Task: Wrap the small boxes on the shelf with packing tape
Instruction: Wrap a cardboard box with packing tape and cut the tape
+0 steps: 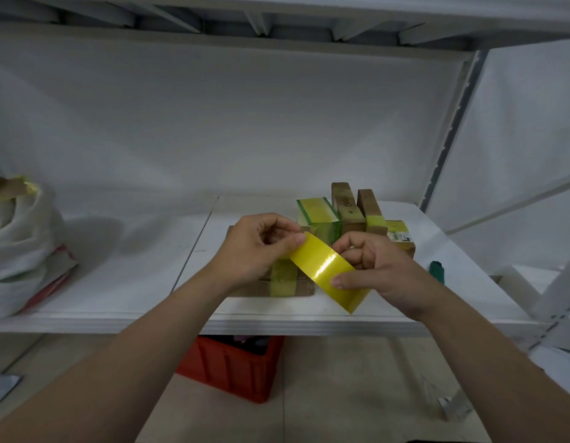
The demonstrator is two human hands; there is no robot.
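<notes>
Boxes (370, 212) stood in a small cluster toward the right rear of the shelf (117, 282), and one more, the front box (306, 286), lay flat near the front edge, directly under the person's hands. A loose tape strip (325, 266) of glossy yellow was stretched on a slant above that box. The left grip (258, 247) pinched the strip's upper end between thumb and forefinger. The right grip (382, 266) pinched it lower down, thumb on the shiny face and fingers curled behind, with the bottom end hanging free past the shelf's front edge. No roll was in view.

As for progress, the work looked partly done. The front box already carried one yellowish band across its middle, and the strip in hand seemed meant as a further band for it. Behind, a box with green edges (318, 215) was covered in yellow tape, one of the upright brown boxes showed a yellow band, and a low labelled box (400, 235) at the right looked taped too. Whether the other upright box had been wrapped could not be told. Laying down and smoothing this strip was still to come.

A small green object (437, 271) lay near the right front corner, a white bag (18, 244) sat at the left end, and a red crate (238, 369) stood on the floor below.
</notes>
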